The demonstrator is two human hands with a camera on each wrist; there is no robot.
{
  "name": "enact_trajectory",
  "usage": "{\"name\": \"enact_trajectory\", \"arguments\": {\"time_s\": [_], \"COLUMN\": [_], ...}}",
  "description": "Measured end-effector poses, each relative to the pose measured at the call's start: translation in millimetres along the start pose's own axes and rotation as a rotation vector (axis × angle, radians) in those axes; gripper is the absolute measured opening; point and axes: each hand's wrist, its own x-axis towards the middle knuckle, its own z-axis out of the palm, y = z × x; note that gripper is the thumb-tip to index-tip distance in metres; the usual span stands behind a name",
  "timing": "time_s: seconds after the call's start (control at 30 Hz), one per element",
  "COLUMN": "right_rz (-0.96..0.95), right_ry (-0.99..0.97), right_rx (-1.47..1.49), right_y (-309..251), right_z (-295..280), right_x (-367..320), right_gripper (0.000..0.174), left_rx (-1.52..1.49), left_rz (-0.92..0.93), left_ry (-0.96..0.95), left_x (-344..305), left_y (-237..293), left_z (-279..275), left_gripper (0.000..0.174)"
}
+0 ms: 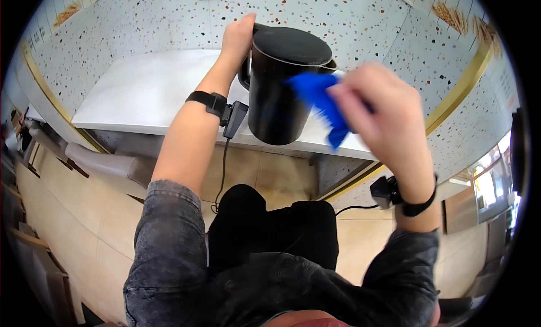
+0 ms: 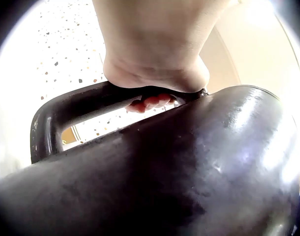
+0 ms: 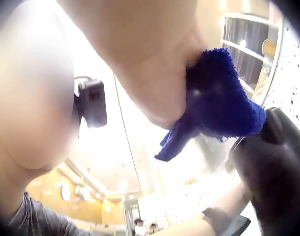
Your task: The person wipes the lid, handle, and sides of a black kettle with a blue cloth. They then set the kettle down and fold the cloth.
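Observation:
A large black lidded pitcher (image 1: pixel 275 104) appears upright in the head view, its base overlapping the front edge of the white table. My left hand (image 1: pixel 239 38) grips the pitcher's handle (image 2: pixel 86 102) near its top; in the left wrist view the fingertips (image 2: pixel 152 102) show curled under it. A blue cloth (image 1: pixel 322 99) is pinched in my right hand (image 1: pixel 386 104), to the right of the pitcher. The cloth (image 3: pixel 218 98) hangs loosely from the fingers, and its far end overlaps the pitcher's spout in the right wrist view. Motion blurs the right hand.
The white table (image 1: pixel 141 90) stands against a speckled wall (image 1: pixel 180 28) with gold trim. A padded seat (image 1: pixel 107 161) is tucked at the left front. Black cables (image 1: pixel 224 175) run from the wrist cameras. The person's legs (image 1: pixel 273 223) are below the table edge.

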Motion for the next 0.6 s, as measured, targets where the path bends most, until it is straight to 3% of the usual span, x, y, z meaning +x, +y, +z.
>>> {"name": "enact_trajectory", "arguments": {"time_s": [0.07, 0.1, 0.13, 0.17, 0.2, 0.23, 0.3, 0.33, 0.47, 0.5, 0.6], "right_rz": [0.349, 0.577, 0.811, 0.818, 0.93, 1.007, 1.005, 1.005, 0.831, 0.646, 0.597], "right_ry": [0.267, 0.356, 0.453, 0.475, 0.66, 0.843, 0.912, 0.944, 0.87, 0.875, 0.79], "right_rx": [0.068, 0.122, 0.181, 0.18, 0.585, 1.008, 1.12, 1.22, 0.405, 0.169, 0.082], "right_y": [20.6, 36.8, 50.7, 58.1, 63.6, 66.8, 65.9, 63.3, 49.0, 51.2, 44.2], "right_z": [-0.8, 1.9, 7.3, 14.6, 23.0, 30.2, 44.8, 52.2, 79.8, 87.6, 106.2], "right_x": [-27.6, -43.1, -57.3, -68.8, -77.4, -83.6, -88.4, -89.2, -73.2, -68.1, -54.1], "right_gripper": [0.017, 0.019, 0.022, 0.022, 0.024, 0.025, 0.026, 0.028, 0.02, 0.023, 0.034], "left_rx": [-0.089, -0.097, 0.035, 0.168, 0.172, 0.094, -0.04, -0.022, 0.039, 0.042, 0.015], "left_rz": [-0.212, -0.205, -0.051, 0.108, 0.128, -0.009, -0.259, -0.242, -0.26, -0.247, -0.276], "left_ry": [0.064, 0.064, 0.097, 0.124, 0.106, 0.134, 0.195, 0.17, 0.204, 0.215, 0.225], "left_x": [-4.1, -5.9, -6.5, -5.5, -4.2, -6.2, -17.6, -19.3, -23.7, -24.4, -25.0], "left_y": [25.7, 26.1, 21.7, 21.8, 27.4, 35.1, 65.5, 69.4, 79.1, 77.0, 71.4], "left_z": [1.0, 1.4, 0.3, 1.4, 2.5, 2.8, 2.3, 3.8, 7.1, 7.8, 8.1], "left_gripper": [0.041, 0.041, 0.042, 0.044, 0.044, 0.046, 0.049, 0.049, 0.048, 0.049, 0.05]}}
